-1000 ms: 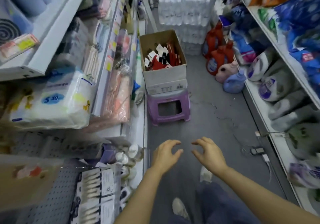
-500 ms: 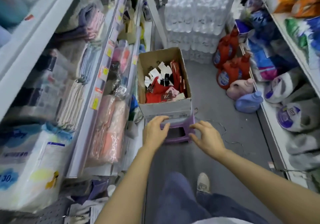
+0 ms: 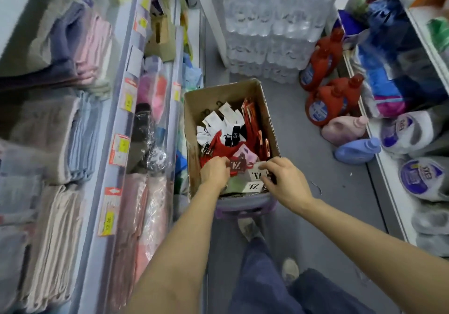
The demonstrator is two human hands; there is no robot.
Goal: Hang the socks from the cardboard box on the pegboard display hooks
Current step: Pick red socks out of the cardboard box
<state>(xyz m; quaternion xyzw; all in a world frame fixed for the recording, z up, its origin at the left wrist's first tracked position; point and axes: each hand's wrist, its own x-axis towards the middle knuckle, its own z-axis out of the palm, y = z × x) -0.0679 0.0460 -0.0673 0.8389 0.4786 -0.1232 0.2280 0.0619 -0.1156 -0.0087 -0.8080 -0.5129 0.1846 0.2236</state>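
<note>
Shop shelves are flanking the grey aisle I'm watching, towels (image 3: 73, 124) at nine o'clock, detergent jugs (image 3: 325, 100) at two. No pegboard is showing, so hanging looks barely begun. At centre the cardboard box (image 3: 194, 109) is holding many socks (image 3: 226, 131). Left hand (image 3: 215, 172) and right hand (image 3: 284, 180) are curling around carded pairs at its near end.
</note>
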